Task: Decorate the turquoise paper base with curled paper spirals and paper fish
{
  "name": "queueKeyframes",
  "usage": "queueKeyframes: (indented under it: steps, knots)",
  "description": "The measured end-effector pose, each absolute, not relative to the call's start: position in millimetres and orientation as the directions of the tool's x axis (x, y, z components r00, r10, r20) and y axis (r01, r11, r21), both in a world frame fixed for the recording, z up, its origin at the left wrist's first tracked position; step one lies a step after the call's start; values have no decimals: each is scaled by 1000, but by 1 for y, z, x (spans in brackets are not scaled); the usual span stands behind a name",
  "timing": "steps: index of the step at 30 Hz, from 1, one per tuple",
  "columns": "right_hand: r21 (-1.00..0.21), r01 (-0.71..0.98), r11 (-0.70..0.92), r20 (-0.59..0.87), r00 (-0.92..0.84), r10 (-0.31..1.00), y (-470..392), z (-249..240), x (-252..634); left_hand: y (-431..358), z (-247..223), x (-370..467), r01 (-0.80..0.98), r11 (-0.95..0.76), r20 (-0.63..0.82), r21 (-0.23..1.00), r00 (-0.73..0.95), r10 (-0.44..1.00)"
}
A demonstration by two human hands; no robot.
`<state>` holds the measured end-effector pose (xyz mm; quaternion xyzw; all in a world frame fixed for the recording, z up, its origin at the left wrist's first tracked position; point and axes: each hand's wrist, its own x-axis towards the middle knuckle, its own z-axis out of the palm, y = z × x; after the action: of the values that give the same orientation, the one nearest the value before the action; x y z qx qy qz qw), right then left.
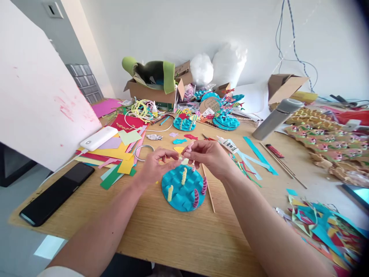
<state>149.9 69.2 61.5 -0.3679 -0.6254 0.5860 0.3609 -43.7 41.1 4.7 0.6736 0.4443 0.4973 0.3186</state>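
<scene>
Head view: your left hand [157, 161] and right hand [208, 155] pinch a small pink twist [190, 147] above the blue disc [183, 188]; loosening your fingers could drop it onto the glued spirals

The table [178, 238] is light wood with a fine streaky grain, pretty matt. The round blue craft disc [184, 189] looks like matt foam or thick paper with little raised flaps, and the yellow and pink twisted strips on it read as paper. The flat black phone [56, 194] is glossy glass. The white power bank [98, 138] is smooth plastic. The grey cylindrical flask [275, 117] has a dull brushed-metal look. The brown boxes [152, 93] are plain rough cardboard, and the coloured sheets [121, 154] are matt paper.
</scene>
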Motion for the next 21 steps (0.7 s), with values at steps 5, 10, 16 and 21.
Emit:
queueKeyframes:
  steps: [5, 10, 16, 21]
  knots:
    - [-998, -2, 56, 49, -482, 875, 63, 57, 139, 36, 6, -42, 157, -363, 327, 918, 217, 920]
    - [-997, -9, 81, 74, -514, 854, 62, 55, 138, 38, 4, -45, 46, -317, 297, 947, 245, 923]
    - [-992, 63, 109, 67, -473, 878, 61, 59, 140, 39, 0, -46, 79, -333, 311, 940, 212, 926]
    - [-989, 78, 127, 81, -435, 897, 60, 62, 140, 39, -1, -44, 173, -337, 307, 926, 176, 935]
